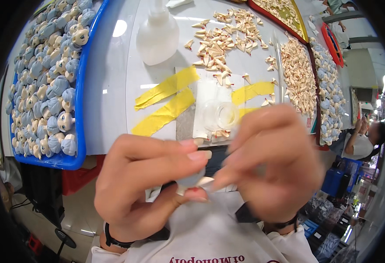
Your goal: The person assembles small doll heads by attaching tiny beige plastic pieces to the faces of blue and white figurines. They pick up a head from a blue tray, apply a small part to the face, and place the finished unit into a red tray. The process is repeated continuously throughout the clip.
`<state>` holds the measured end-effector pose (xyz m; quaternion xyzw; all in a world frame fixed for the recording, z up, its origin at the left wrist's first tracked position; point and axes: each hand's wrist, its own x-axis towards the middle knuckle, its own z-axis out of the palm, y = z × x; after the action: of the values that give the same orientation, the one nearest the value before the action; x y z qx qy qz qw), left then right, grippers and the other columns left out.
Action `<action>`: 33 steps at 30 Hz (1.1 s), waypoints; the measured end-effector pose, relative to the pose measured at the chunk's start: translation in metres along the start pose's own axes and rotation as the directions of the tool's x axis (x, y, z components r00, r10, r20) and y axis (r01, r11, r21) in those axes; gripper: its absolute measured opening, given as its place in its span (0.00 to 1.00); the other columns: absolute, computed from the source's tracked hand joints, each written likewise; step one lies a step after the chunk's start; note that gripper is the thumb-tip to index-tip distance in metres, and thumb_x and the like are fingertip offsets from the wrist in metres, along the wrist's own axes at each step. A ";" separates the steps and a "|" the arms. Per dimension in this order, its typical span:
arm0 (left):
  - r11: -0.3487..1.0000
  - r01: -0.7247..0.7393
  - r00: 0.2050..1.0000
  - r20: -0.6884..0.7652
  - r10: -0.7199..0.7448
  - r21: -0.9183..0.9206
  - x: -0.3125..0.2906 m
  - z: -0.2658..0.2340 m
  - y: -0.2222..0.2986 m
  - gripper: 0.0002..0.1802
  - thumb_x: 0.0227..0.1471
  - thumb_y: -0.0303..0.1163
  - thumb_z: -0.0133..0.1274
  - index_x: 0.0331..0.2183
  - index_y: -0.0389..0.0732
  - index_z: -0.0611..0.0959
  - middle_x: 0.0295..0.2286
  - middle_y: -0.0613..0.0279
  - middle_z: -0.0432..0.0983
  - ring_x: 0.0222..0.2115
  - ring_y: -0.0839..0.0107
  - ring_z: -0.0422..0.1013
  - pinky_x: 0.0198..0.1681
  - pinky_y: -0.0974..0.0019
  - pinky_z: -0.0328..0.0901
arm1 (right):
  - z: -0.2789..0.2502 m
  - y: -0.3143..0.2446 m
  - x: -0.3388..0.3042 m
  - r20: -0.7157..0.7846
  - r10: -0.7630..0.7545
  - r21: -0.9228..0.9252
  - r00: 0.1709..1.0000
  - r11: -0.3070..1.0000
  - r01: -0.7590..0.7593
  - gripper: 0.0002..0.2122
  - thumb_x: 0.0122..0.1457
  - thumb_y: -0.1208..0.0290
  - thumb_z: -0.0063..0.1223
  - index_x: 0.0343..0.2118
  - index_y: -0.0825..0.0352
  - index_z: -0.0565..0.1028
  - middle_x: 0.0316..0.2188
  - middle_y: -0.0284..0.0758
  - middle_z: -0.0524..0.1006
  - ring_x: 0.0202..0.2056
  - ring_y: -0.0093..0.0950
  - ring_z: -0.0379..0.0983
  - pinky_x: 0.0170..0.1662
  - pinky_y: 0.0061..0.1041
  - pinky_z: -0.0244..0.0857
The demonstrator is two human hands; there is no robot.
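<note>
My left hand (148, 179) pinches a small doll head (190, 179) with grey-blue hair, mostly covered by the fingers. My right hand (275, 162) is close beside it, smeared by motion, its fingertips drawn together. A cream-coloured bit (205, 181) shows between the two hands; whether it belongs to the head or is a separate piece, I cannot tell. Just beyond the hands, a small clear glass jar (225, 115) lies or stands on a white sheet (204, 97). Several cream pointed pieces (216, 46) with red tips are scattered farther back.
A blue tray (79, 131) full of grey-blue-haired doll heads stands at left. Behind the jar is a translucent bottle (157, 41). Yellow tape strips (166, 115) cross the table. At right, a dark-red-rimmed tray (316, 87) borders more cream pieces. Another person (362, 138) sits far right.
</note>
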<state>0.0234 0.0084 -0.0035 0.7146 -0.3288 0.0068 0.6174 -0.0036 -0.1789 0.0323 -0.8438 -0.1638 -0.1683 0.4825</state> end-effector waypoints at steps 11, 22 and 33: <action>0.897 0.228 0.913 -0.236 -0.332 -0.379 -0.005 -0.009 -0.005 0.24 0.40 0.33 0.61 0.39 0.34 0.71 0.41 0.53 0.64 0.33 0.70 0.68 0.33 0.73 0.63 | -0.044 0.057 0.041 0.087 0.436 -0.515 0.896 0.790 -0.334 0.05 0.42 0.79 0.53 0.25 0.69 0.73 0.22 0.35 0.72 0.24 0.27 0.68 0.30 0.22 0.61; 0.881 0.221 0.959 -0.069 -0.274 -0.419 -0.007 -0.015 -0.003 0.21 0.40 0.19 0.58 0.39 0.29 0.71 0.39 0.48 0.67 0.40 0.64 0.68 0.45 0.65 0.65 | -0.055 0.040 0.014 -0.232 0.554 -0.141 0.800 0.794 -0.591 0.04 0.45 0.82 0.50 0.26 0.72 0.71 0.24 0.32 0.74 0.27 0.18 0.71 0.30 0.15 0.62; 0.772 0.350 0.856 -0.153 -0.493 -0.530 -0.001 0.005 0.006 0.29 0.36 0.42 0.65 0.36 0.35 0.71 0.35 0.55 0.69 0.33 0.66 0.71 0.33 0.71 0.67 | -0.056 0.016 -0.024 -0.390 0.539 0.085 0.747 0.829 -0.554 0.05 0.49 0.84 0.48 0.30 0.71 0.68 0.24 0.34 0.72 0.25 0.16 0.68 0.28 0.13 0.62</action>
<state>0.0177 0.0045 0.0001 0.5839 -0.0574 -0.1133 0.8018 -0.0253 -0.2377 0.0360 -0.8109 0.1947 -0.1907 0.5179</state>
